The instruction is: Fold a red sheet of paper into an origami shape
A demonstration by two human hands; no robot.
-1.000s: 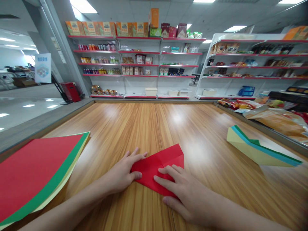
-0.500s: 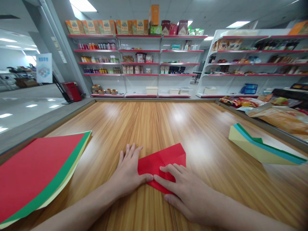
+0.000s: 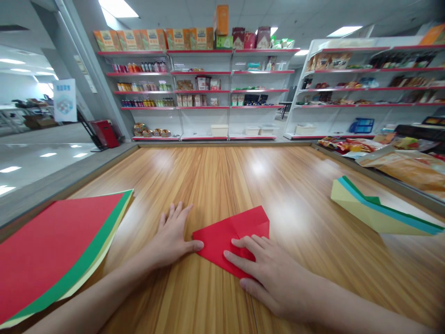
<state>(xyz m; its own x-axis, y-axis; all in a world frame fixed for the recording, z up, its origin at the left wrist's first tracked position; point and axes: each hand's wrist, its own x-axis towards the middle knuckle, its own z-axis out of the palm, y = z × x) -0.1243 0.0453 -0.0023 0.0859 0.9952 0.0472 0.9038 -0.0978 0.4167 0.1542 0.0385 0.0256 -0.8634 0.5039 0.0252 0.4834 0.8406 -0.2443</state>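
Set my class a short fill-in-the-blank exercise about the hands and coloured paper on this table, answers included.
1. The folded paper under the right hand is ____ in colour.
2. On the left hand, the digit nearest that folded paper is the ____.
3. In the stack of sheets, the colour directly beneath the red is ____.
4. The boat-shaped paper shows pale yellow, green and ____.

Missing words: red; thumb; green; blue.

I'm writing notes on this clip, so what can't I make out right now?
Head view: part of the red paper, hidden by the right hand.
Head view: the left part of the paper stack, cut off by the picture's left edge.
Head view: any writing on the bottles, too small to read.
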